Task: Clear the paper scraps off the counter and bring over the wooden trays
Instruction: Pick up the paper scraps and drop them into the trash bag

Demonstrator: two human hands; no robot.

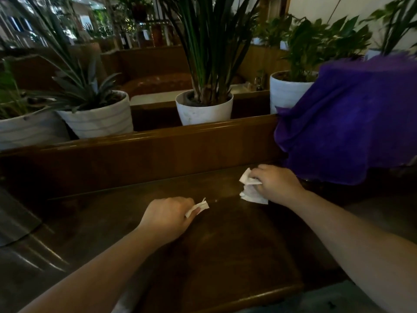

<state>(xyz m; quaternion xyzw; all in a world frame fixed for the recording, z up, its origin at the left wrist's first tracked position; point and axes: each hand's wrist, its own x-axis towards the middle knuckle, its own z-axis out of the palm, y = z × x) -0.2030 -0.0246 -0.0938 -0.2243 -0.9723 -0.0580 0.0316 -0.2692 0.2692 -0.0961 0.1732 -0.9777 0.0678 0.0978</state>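
Observation:
On the dark wooden counter (225, 245) my left hand (167, 216) is closed around a small white paper scrap (199, 207) whose end pokes out past my fingers. Farther right and back, my right hand (277, 182) grips a larger crumpled white paper scrap (251, 192) that rests on the counter top. Both forearms reach in from the near edge. No wooden trays are in view.
A purple cloth (352, 123) drapes over something at the right, just behind my right hand. A raised wooden ledge (158, 143) backs the counter and carries white plant pots (204, 109) (99, 118) (287, 91). A grey metal surface (18, 222) lies at the left.

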